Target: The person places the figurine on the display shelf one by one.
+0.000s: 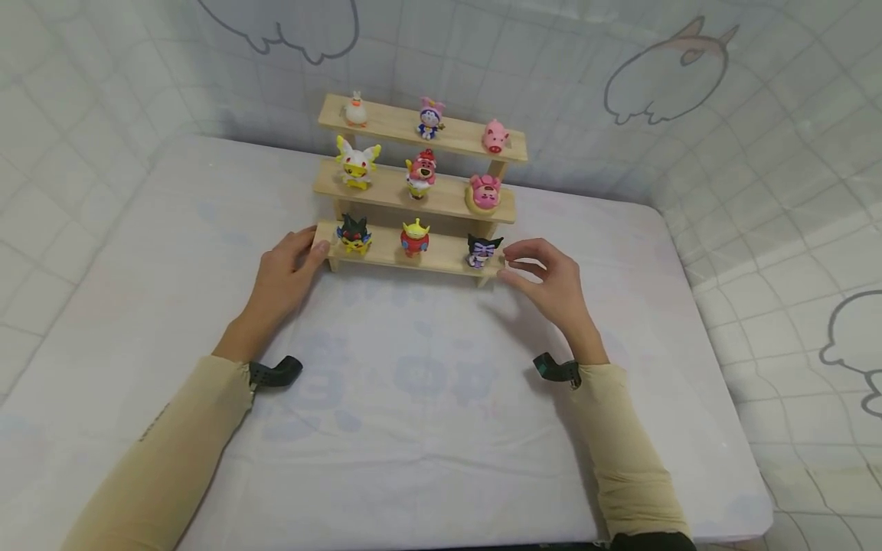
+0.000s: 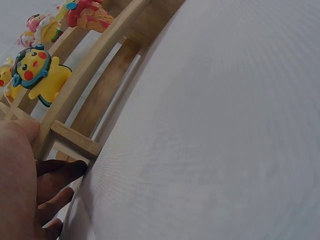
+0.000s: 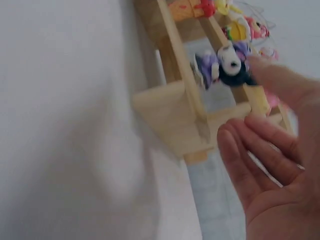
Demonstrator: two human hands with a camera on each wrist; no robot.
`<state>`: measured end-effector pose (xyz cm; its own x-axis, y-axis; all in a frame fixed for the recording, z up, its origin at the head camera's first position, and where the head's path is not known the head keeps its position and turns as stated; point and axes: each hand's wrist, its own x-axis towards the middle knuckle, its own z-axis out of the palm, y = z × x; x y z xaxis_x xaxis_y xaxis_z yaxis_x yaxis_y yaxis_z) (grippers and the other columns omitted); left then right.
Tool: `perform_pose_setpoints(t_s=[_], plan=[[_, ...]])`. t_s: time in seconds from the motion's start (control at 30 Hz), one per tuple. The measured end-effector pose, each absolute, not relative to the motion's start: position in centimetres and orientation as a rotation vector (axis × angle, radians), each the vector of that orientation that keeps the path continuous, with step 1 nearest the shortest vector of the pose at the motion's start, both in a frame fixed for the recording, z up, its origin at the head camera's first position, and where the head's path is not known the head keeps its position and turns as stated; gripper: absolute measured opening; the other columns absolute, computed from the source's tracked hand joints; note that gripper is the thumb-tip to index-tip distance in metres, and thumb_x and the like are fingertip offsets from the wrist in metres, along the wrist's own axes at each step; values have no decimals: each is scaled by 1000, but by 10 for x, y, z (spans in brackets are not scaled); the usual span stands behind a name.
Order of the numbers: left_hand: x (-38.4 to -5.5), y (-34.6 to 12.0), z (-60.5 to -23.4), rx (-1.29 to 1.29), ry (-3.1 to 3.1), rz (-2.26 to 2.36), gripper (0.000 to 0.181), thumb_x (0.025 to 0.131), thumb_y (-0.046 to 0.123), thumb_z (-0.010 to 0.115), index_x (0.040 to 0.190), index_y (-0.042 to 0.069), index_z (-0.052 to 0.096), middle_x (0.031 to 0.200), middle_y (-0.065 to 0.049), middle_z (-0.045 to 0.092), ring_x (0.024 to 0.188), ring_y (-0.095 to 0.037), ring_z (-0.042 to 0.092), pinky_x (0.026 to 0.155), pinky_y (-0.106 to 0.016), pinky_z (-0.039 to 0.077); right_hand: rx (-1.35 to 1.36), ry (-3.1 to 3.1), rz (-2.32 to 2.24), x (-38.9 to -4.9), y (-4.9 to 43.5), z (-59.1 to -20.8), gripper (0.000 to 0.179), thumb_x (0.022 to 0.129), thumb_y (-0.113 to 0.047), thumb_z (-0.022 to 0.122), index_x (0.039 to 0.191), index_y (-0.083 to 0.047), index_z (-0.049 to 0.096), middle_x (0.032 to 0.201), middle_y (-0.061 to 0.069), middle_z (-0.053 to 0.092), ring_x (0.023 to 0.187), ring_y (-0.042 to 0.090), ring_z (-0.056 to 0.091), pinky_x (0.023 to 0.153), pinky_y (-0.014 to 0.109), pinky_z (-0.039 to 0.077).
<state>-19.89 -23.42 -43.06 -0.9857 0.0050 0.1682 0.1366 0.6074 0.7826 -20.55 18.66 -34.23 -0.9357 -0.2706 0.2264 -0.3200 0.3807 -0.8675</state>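
A three-tier wooden display stand carries several small figurines, with three on each tier. My left hand grips the left end of its bottom tier, thumb on top and other fingers lower, beside a yellow figurine with a dark hood. At the opposite end, my right hand has loosely bent fingers beside a black-and-purple figurine. One blurred finger comes close to that figurine's head in the right wrist view; contact cannot be told. Between them on this tier stands a red figurine with a yellow head.
The stand is near the back of a table with a white cloth. Behind it hangs a grid-patterned curtain with animal outlines. Middle-tier figurines include a white-and-yellow one; a pink pig sits at the top tier's right end.
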Motion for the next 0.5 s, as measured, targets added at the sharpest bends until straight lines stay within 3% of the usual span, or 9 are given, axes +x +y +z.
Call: perform_pose_setpoints(t_s=[0.23,0.4,0.5], plan=[[-201,-238,-432,-108,-2693,-1322,57,111,46,50,153,9,55,154,-22,55,147,-49,44,124,-65,30,540,-2529,1488,-211,213,-366,28,96,-5,77,120,7,69,120,22,71,114,36,69,105,52,57],[-193,-242,-431,-73,-2706,-1337,55,112,45,46,154,11,55,159,-19,51,152,-51,35,128,-64,25,510,-2637,1194,-212,232,-381,38,95,-17,81,128,-4,70,129,9,72,121,26,67,108,44,56],[-189,-244,-430,-67,-2680,-1350,53,112,44,47,152,10,57,159,-17,52,153,-50,36,128,-62,26,500,-2717,1072,-210,239,-382,47,95,-25,81,137,-10,67,139,6,68,131,26,62,115,46,50]])
